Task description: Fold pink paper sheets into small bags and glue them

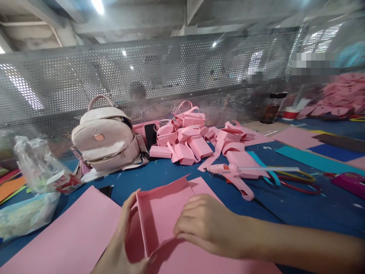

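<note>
Where hands (159, 232) meet, box (161, 213) edge.

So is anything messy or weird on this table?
A bit messy. The finished pink paper bags lie tumbled in a heap by the backpack, not stacked. Paper scraps dot the blue table. Both hands grip a half-folded pink box, which looks fine.
</note>
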A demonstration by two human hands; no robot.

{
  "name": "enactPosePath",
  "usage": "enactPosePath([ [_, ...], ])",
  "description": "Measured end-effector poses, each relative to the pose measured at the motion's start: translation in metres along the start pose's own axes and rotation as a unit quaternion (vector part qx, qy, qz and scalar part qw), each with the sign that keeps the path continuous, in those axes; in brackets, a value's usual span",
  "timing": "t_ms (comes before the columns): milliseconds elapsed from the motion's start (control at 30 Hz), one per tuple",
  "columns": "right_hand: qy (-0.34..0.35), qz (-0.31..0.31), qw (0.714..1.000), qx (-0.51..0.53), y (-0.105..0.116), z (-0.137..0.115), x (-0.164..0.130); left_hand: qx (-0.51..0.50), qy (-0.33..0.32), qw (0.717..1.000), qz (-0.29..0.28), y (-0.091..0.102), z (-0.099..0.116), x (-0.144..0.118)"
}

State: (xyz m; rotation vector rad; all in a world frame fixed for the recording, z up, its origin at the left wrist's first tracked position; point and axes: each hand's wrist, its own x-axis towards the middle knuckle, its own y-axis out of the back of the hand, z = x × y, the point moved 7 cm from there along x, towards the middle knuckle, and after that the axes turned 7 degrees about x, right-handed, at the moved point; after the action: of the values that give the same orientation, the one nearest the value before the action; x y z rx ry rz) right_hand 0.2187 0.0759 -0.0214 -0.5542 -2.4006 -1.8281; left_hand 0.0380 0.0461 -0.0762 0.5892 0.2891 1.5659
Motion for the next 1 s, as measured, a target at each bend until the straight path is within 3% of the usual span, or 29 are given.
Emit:
enactPosePath([
  [700, -0.003, 0.000, 1.000, -0.003, -0.002, 0.000, 0.000, 0.013, -0.005, 1.000, 0.010, 0.001, -0.009, -0.001],
  [1000, -0.003, -0.005, 1.000, -0.001, 0.000, -0.001, 0.000, 0.018, -0.030, 0.999, -0.035, -0.001, -0.020, 0.001],
])
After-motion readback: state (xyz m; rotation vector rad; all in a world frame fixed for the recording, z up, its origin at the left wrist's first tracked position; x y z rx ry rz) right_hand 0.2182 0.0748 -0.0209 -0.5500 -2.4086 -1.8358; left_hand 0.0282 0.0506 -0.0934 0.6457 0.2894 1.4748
